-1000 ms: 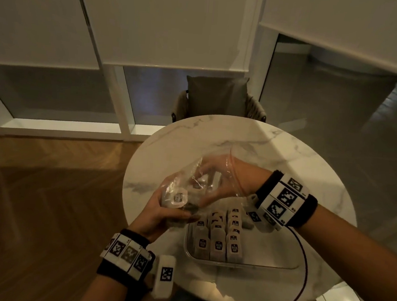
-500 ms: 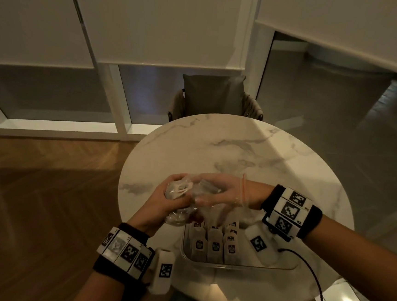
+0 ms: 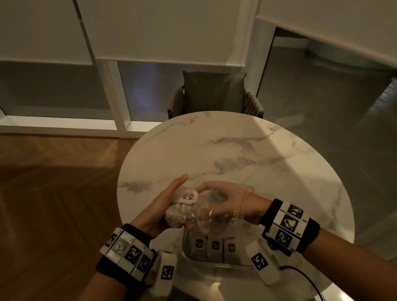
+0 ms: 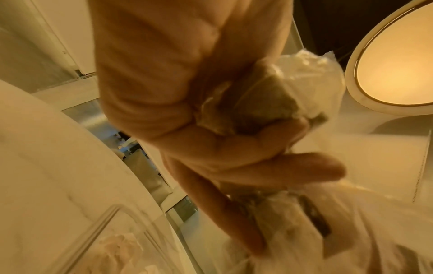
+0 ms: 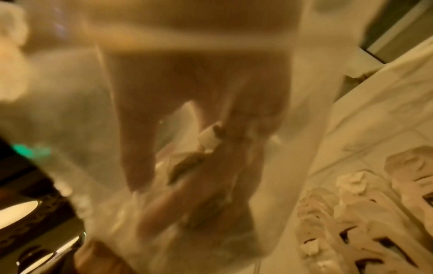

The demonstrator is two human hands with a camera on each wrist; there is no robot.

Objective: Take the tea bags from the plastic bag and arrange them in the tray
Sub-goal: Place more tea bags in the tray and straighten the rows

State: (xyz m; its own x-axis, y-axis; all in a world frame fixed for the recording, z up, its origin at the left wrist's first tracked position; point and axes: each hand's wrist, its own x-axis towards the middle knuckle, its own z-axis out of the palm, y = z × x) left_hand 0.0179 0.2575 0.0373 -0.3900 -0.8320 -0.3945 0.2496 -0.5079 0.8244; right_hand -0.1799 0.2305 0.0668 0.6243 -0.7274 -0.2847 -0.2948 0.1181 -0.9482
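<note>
My left hand grips the bunched lower end of the clear plastic bag, above the tray's left end. In the left wrist view its fingers curl round tea bags inside the plastic. My right hand is inside the bag up to the wrist. Seen blurred through the plastic, its fingers and thumb stand apart, with a tea bag's tag lying against the fingers. The clear tray lies below both hands and holds rows of tea bags at its left end.
The tray sits at the near edge of a round marble table. A chair with a dark cushion stands at the far side. Wooden floor lies to the left. A cable runs from my right wrist off the table's near right edge.
Both hands have lowered the bag toward the tray. The right hand stays inside the bag, now level instead of angled down. The left hand's grip on the bag's end has not let go.
</note>
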